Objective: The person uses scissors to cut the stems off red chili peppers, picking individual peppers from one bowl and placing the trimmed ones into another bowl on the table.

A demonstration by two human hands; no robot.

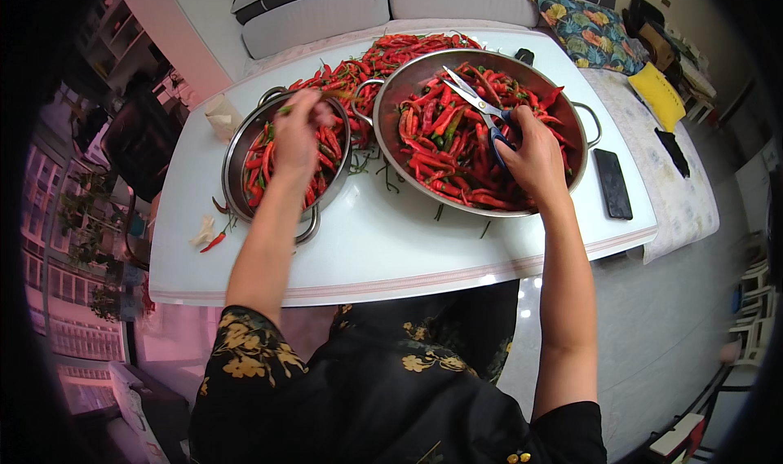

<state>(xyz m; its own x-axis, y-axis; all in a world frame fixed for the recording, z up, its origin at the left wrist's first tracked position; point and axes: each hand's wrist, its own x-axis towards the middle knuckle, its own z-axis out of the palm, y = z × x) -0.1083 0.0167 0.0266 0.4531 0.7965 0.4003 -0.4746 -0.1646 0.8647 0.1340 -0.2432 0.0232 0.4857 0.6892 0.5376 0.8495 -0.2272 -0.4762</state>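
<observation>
My left hand (300,130), blurred, is over the smaller steel pot (227,176) on the left. A blurred brownish-green chili pepper (339,94) sticks out from its fingers. Red chili peppers (330,143) lie inside that pot, partly hidden by my forearm. In my right hand (535,152) is a pair of scissors (474,97) with dark blue handles, blades slightly parted and pointing up and left. The scissors are above a wide steel basin (391,140) holding many red chilies (440,152) and a few greenish ones.
A heap of red chilies (397,57) lies behind both vessels on the white table (379,244). Cut green stems (388,176) are scattered between them. A phone (613,184) rests at right, a tissue roll (221,118) at left. Near the left edge lie a small chili (213,242) and crumpled tissue (203,231).
</observation>
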